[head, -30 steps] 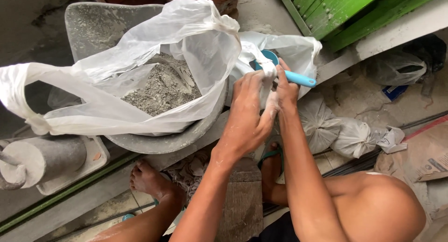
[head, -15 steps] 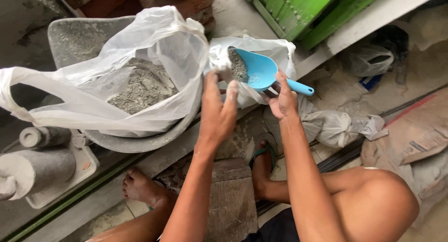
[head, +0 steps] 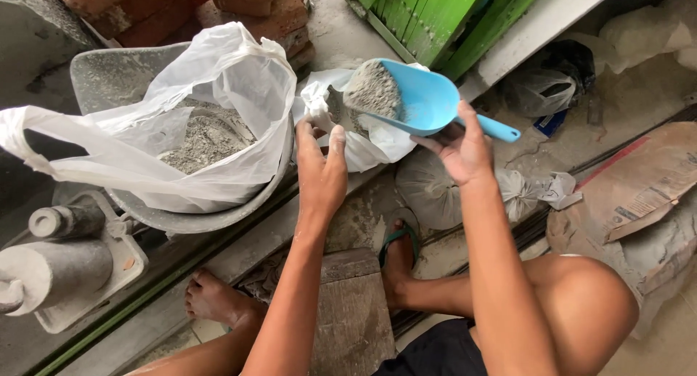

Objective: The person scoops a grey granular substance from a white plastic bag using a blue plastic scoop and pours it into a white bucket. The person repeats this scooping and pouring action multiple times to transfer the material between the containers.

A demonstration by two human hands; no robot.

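Scoop [head: 417,100] in right hand [head: 461,147], above small bag [head: 363,140]

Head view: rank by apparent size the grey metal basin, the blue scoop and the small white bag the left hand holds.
1. Grey metal basin, clearly largest.
2. Small white bag held by the left hand, and blue scoop in the right hand: look alike; the bag is partly hidden.

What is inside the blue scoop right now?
The blue scoop, held by the right hand, carries a heap of grey powder. The powder covers the scoop's front floor.
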